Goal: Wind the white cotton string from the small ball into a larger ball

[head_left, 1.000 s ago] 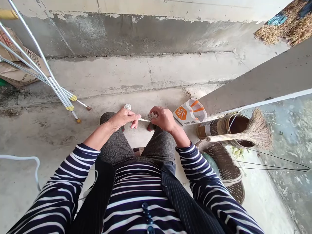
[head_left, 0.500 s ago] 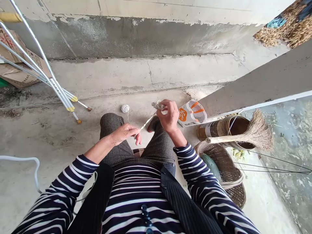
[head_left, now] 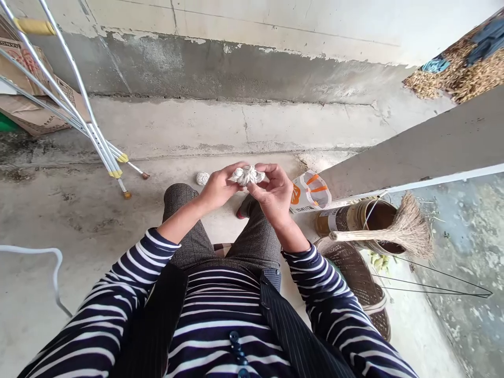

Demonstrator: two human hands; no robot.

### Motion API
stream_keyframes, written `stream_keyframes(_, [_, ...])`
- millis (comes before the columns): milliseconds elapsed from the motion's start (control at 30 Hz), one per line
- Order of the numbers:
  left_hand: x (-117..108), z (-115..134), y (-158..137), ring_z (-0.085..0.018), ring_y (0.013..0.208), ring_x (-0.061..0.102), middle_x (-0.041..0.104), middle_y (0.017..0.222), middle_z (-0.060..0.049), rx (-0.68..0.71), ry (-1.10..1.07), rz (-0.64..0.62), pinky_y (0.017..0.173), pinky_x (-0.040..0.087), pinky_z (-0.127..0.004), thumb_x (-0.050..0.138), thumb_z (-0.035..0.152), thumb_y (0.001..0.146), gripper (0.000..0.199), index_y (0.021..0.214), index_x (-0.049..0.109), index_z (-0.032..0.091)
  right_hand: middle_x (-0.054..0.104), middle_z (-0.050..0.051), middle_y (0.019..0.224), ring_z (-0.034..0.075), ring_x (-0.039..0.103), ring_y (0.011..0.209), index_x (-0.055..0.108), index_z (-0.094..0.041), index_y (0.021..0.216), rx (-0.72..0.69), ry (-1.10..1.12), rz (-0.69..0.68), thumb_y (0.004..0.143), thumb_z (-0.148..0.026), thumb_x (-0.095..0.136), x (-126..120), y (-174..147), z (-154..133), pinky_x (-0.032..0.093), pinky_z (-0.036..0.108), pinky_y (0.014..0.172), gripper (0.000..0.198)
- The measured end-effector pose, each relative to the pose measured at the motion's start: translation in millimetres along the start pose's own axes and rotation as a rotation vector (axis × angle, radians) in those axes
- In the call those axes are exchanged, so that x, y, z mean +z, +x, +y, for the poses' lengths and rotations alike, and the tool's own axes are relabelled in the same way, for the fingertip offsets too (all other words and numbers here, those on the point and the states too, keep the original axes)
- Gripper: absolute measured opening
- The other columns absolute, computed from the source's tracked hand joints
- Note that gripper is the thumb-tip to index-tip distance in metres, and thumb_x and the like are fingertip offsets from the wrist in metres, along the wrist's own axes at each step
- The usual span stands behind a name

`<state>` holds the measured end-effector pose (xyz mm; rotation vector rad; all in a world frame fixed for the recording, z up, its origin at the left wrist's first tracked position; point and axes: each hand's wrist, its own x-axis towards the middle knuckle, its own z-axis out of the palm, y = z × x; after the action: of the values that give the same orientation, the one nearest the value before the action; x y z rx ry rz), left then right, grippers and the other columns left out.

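From the head camera we have both hands together over the lap, and the whole contest is in the fingertips. Our left hand [head_left: 219, 188] pinches one end of a white cord bundle [head_left: 248, 176], thumb and fingers closed on it; our right hand [head_left: 273, 193] clamps the other end. The bundle sits up off the floor [head_left: 98, 231], above the gap between the left knee [head_left: 179, 198] and the right knee [head_left: 258, 231].

Here's the danger: we hold it by its ends, and if either pinch loosens, the coils could slacken or the lot could drop between the knees. Pulling unevenly might skew the wraps, too; how firmly they're fastened we can't tell.

Down on the floor, just beyond the left knee and short of the edge where it meets the wall [head_left: 236, 68], rests a ball of white string [head_left: 202, 178]. It's round and nothing visible blocks it, so a nudge from a foot could send it rolling. Whether a strand joins it to our bundle we can't make out; if one does, a sharp tug could drag or tangle it.

Over on our right stands an orange-printed white container [head_left: 315, 190], near the right hand; an elbow or wrist swinging wide might catch it.
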<state>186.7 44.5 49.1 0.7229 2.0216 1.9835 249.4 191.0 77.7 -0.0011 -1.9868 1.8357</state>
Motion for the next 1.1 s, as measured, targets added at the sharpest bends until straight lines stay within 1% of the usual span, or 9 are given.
stream_keyframes(67, [5.6,5.7,5.7,-0.019,0.080,0.072,0.076,0.090,-0.006,-0.011,-0.042,0.001,0.074,0.059,-0.029,0.077,0.046,0.084,0.034,0.097,0.073,0.014,0.067,0.000,0.092,0.013,0.064,0.076,0.063,-0.023,0.097,0.043,0.068,-0.027,0.073,-0.034,0.083,0.5,6.4,-2.3,0.059,0.026,0.065,0.034])
stream_keyframes(133, [6.9,10.1,10.2,-0.017,0.068,0.070,0.073,0.075,-0.004,-0.036,-0.075,0.042,0.067,0.059,-0.028,0.076,0.048,0.085,0.035,0.085,0.072,0.013,0.067,-0.001,0.090,0.012,0.063,0.070,0.062,-0.023,0.097,0.071,0.105,-0.044,0.071,-0.037,0.086,0.1,16.2,-5.6,0.058,0.027,0.064,0.038])
stream_keyframes(300, [-8.2,35.3,24.7,-0.013,0.057,0.068,0.070,0.067,-0.003,-0.012,-0.114,0.090,0.057,0.057,-0.024,0.074,0.046,0.090,0.036,0.077,0.069,0.013,0.066,-0.002,0.085,0.013,0.063,0.068,0.062,-0.023,0.097,0.085,0.158,-0.124,0.070,-0.044,0.087,2.9,49.2,-21.0,0.058,0.028,0.065,0.042])
stream_keyframes(433, [-22.8,58.0,31.7,-0.014,0.058,0.070,0.067,0.064,-0.001,0.038,-0.094,0.129,0.056,0.057,-0.023,0.073,0.040,0.092,0.030,0.078,0.069,0.014,0.068,-0.001,0.090,0.015,0.066,0.074,0.065,-0.026,0.108,0.099,0.194,-0.235,0.071,-0.046,0.086,10.3,65.0,-40.7,0.060,0.031,0.068,0.047])
stream_keyframes(500, [-26.2,65.1,31.3,-0.015,0.059,0.071,0.066,0.062,-0.001,0.052,-0.079,0.155,0.055,0.057,-0.023,0.074,0.037,0.092,0.028,0.077,0.069,0.015,0.068,0.000,0.088,0.016,0.067,0.075,0.068,-0.026,0.108,0.097,0.219,-0.279,0.071,-0.045,0.085,13.3,66.2,-49.8,0.060,0.033,0.068,0.045])
stream_keyframes(700, [-24.6,89.6,26.1,-0.014,0.054,0.068,0.065,0.059,0.000,0.042,-0.034,0.201,0.054,0.056,-0.024,0.074,0.033,0.092,0.029,0.073,0.068,0.013,0.068,-0.001,0.086,0.015,0.067,0.073,0.071,-0.025,0.106,0.083,0.314,-0.357,0.073,-0.042,0.084,10.7,67.1,-72.0,0.061,0.032,0.067,0.040])
stream_keyframes(900, [-24.3,122.0,21.8,-0.012,0.060,0.068,0.071,0.070,-0.002,0.023,-0.030,0.161,0.058,0.056,-0.025,0.065,0.024,0.100,0.021,0.083,0.070,0.012,0.070,-0.001,0.092,0.016,0.069,0.082,0.071,-0.026,0.106,0.064,0.356,-0.406,0.073,-0.041,0.084,4.1,73.3,-91.0,0.061,0.031,0.068,0.039])
stream_keyframes(1000, [-23.0,122.4,16.8,-0.013,0.064,0.068,0.073,0.073,-0.003,-0.020,-0.081,0.141,0.058,0.056,-0.025,0.065,0.018,0.099,0.016,0.084,0.070,0.012,0.071,0.000,0.092,0.015,0.068,0.077,0.072,-0.026,0.105,0.069,0.365,-0.428,0.073,-0.042,0.084,3.4,72.2,-88.0,0.061,0.031,0.066,0.038])
stream_keyframes(1100, [-15.2,109.3,6.8,-0.013,0.062,0.068,0.071,0.071,-0.004,-0.072,-0.115,0.156,0.056,0.054,-0.024,0.067,0.023,0.096,0.020,0.080,0.070,0.012,0.072,-0.001,0.090,0.014,0.066,0.074,0.072,-0.025,0.100,0.098,0.356,-0.409,0.074,-0.039,0.081,3.2,71.6,-74.0,0.060,0.029,0.064,0.031])
